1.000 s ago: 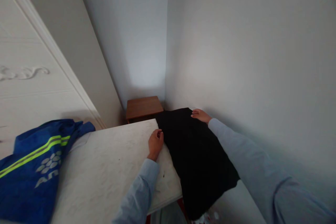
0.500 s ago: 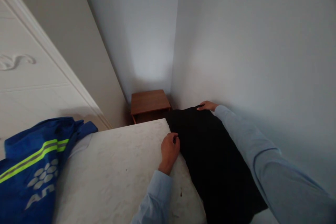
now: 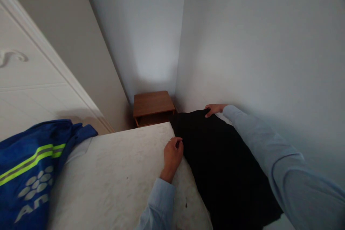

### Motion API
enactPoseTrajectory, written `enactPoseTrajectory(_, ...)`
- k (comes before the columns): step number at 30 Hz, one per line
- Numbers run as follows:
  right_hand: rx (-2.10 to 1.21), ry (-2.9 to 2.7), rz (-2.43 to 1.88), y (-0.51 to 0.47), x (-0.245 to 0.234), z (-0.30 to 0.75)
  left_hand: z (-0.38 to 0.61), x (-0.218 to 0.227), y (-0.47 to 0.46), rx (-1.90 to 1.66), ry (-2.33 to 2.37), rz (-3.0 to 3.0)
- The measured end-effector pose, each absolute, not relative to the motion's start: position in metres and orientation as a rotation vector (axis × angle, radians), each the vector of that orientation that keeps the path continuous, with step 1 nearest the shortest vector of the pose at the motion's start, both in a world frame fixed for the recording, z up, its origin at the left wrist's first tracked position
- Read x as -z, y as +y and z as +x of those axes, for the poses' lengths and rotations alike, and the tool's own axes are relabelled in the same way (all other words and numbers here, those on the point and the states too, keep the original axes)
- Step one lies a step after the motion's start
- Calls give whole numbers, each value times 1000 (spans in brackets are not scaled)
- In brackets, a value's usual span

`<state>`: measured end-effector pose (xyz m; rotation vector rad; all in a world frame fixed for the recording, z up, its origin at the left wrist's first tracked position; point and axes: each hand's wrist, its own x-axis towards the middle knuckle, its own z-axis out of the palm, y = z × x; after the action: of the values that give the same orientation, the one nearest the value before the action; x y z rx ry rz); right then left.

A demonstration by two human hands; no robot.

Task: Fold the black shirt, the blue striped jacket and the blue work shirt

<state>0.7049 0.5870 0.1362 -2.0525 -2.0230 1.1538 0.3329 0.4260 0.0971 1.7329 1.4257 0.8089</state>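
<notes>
A piece of black cloth [image 3: 223, 165] lies along the right side of a stained white mattress-like surface [image 3: 113, 176], close to the wall. At the cloth's left edge my left hand [image 3: 173, 152] is closed, thumb and fingers pinched at the hem. My right hand [image 3: 214, 109] reaches to the far right corner of the cloth. Its thumb lies over the edge, and the fingers there are partly hidden. Both arms wear light blue sleeves.
A blue garment [image 3: 24, 172] with yellow-green reflective stripes and white print lies at the left. Beyond the far edge stands a low brown wooden table [image 3: 153, 103] in the corner. A white panelled cabinet [image 3: 35, 75] rises at left; a plain wall [image 3: 256, 43] borders the right.
My right hand has shifted slightly right with the cloth's corner, its thumb now lower over the edge. The cloth's right side reaches a bit farther right. My left hand stays at the left hem.
</notes>
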Motion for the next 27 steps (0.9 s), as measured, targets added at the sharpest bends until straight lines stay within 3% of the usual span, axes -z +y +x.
enactPoseTrajectory(13, -1024, -2061, -1964, 582, -146, 713, 331, -91, 430, -812, 1432, 1728)
enactPoseTrajectory(21, -823, -2066, -1872, 574, -134, 706, 332, -88, 435, -791, 1450, 1734)
enactPoseTrajectory(27, -861, -2152, -1913, 561, -123, 696, 333, -88, 436, -758, 1455, 1737)
